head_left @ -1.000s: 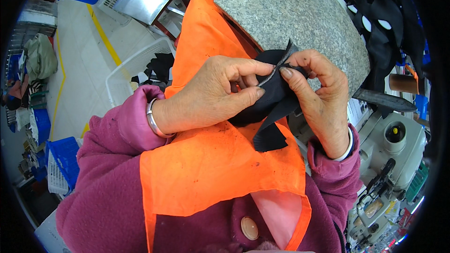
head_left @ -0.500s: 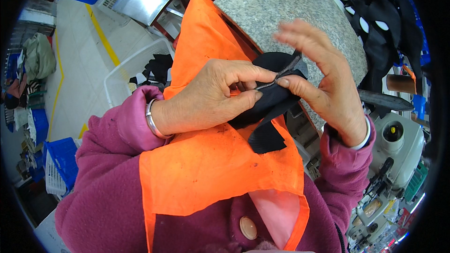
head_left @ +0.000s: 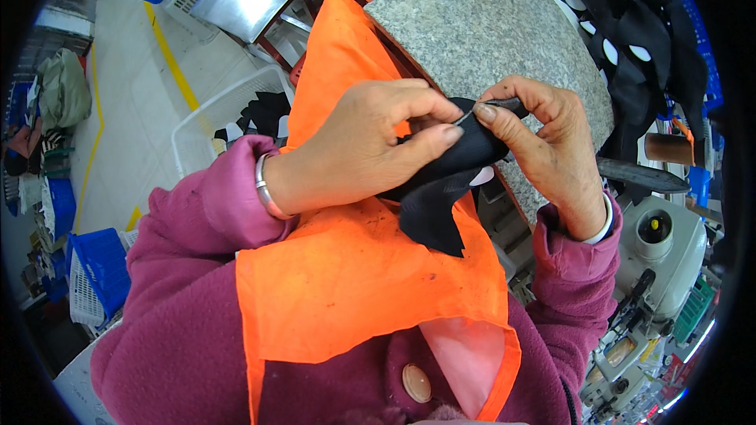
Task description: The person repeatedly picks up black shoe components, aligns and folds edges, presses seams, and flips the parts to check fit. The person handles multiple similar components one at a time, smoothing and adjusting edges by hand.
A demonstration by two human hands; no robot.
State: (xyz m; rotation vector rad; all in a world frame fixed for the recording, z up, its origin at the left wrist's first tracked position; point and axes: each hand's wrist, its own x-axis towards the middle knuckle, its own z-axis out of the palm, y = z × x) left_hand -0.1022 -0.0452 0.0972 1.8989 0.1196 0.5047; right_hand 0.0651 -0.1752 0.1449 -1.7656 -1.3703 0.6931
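Black fabric piece (head_left: 472, 149) sits over the orange apron (head_left: 370, 283). Left hand (head_left: 354, 149) and right hand (head_left: 555, 145) each pinch its upper edge, thumb against fingers. Speckled tabletop (head_left: 504, 39) and sewing machine (head_left: 673, 256) are right of the apron.

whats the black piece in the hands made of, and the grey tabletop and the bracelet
Black piece: likely fabric, matte; it bends and drapes softly, though the exact fibre can't be told.
Tabletop: looks like granite, dull-finished, from its fine grey speckle; a stone-look laminate is possible.
Bracelet: probably metal, silvery and polished, judging by its bright highlights.
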